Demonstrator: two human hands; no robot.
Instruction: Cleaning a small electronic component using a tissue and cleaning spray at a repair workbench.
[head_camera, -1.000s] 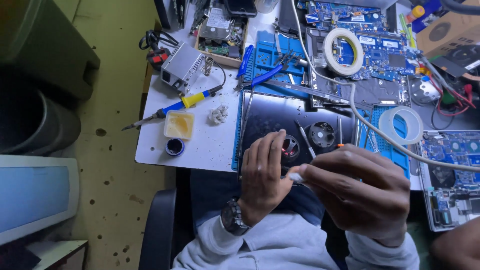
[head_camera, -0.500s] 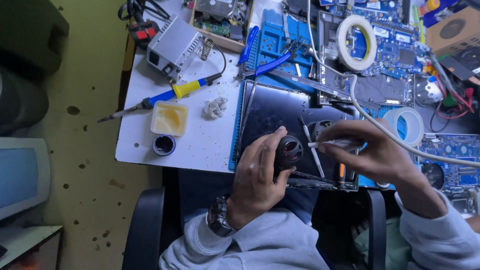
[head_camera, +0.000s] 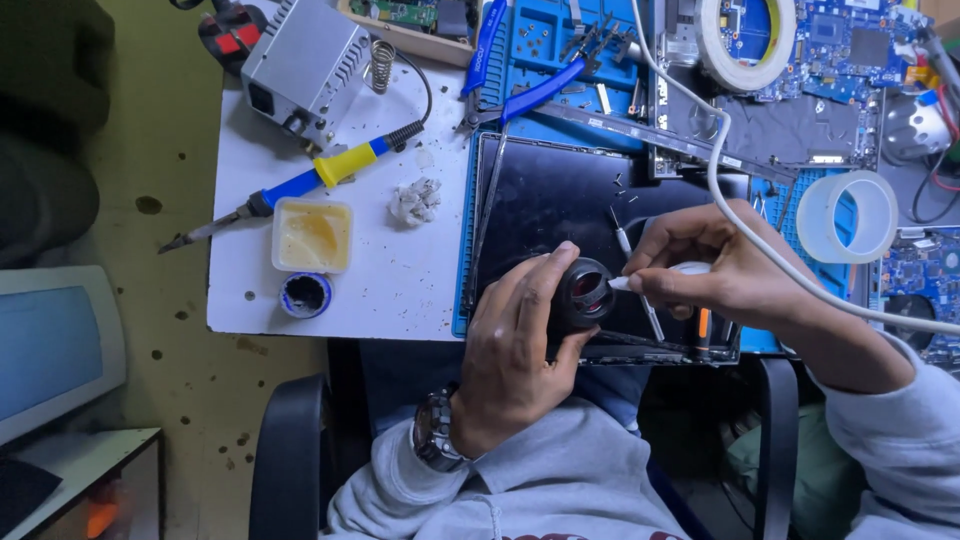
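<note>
Head view: your left hand (head_camera: 515, 345) grips the black fan (head_camera: 585, 293), right hand (head_camera: 715, 265) pinches a white-tipped tool (head_camera: 622, 283); a slip could scratch its hub.

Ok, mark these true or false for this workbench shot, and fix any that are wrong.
1. The left hand grips a small round black part. True.
2. The right hand holds a hammer. False: it holds a thin white tool against the part.
3. The soldering iron lies on the white table. True.
4. The roll of clear tape sits on the floor. False: it rests on the bench, right of the hands.
</note>
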